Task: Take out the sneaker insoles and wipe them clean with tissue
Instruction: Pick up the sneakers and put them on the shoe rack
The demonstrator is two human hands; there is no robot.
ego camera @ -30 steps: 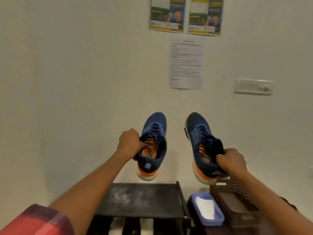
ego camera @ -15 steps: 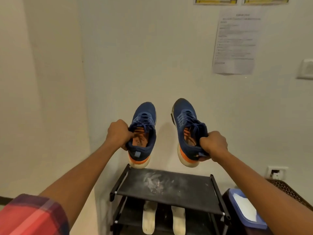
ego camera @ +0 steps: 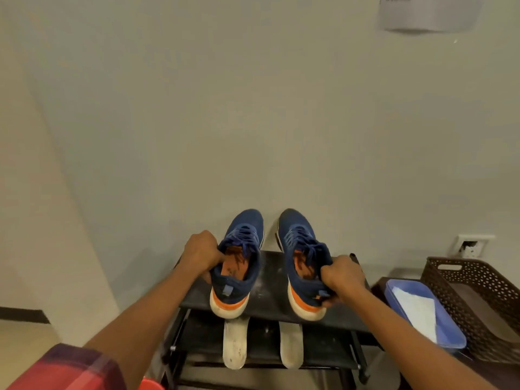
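Sneakers, two of them, are blue with orange and white soles. The left sneaker (ego camera: 244, 229) and the right sneaker (ego camera: 298, 232) sit side by side, just above or on the top shelf of a black shoe rack (ego camera: 270, 277). I cannot tell if they touch the shelf. Their toes point at the wall and their heels stick out past the front edge of the shelf. The inside of each shoe looks orange.

The left hand (ego camera: 201, 250) holds the left sneaker. Its fingers curl round the left edge of the shoe's opening. The right hand (ego camera: 342, 274) holds the right sneaker. Its fingers curl round the right edge of the opening, near the heel.

Two white insoles lie on the lower shelf, right under the shoes. The left insole (ego camera: 234, 344) has small dark spots on it. The right insole (ego camera: 291, 344) lies beside it, a bit apart. Both poke out past the front of the top shelf.

To the right of the rack is a blue tray (ego camera: 450, 327) with white tissue (ego camera: 416, 308) in it. A brown basket (ego camera: 478, 277) with little holes stands just beside the tray. A wall socket (ego camera: 472, 246) is above the basket. A sheet of paper (ego camera: 427, 12) hangs high on the wall. The left arm has a red checked sleeve (ego camera: 70, 367).
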